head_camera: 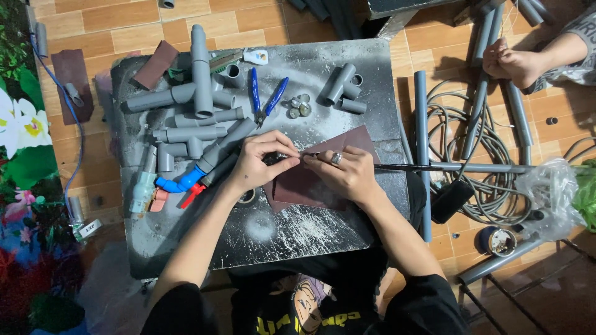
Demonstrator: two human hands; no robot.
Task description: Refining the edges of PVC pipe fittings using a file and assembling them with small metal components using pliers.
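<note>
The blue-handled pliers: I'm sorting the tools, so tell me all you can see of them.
The pliers have two bright blue, plastic-looking handles and short dark metal jaws. They lie flat on the scuffed grey table, handles spread in a V away from the person, jaws pointing toward them. Grey pipe fittings lie to one side, small round metal pieces to the other. Neither hand touches them.

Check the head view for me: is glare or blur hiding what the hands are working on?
Head view: sharp and evenly lit; the left hand and right hand meet over a maroon sandpaper sheet; the small piece between them is too dark to identify; no glare on the scuffed black metal table.
</note>
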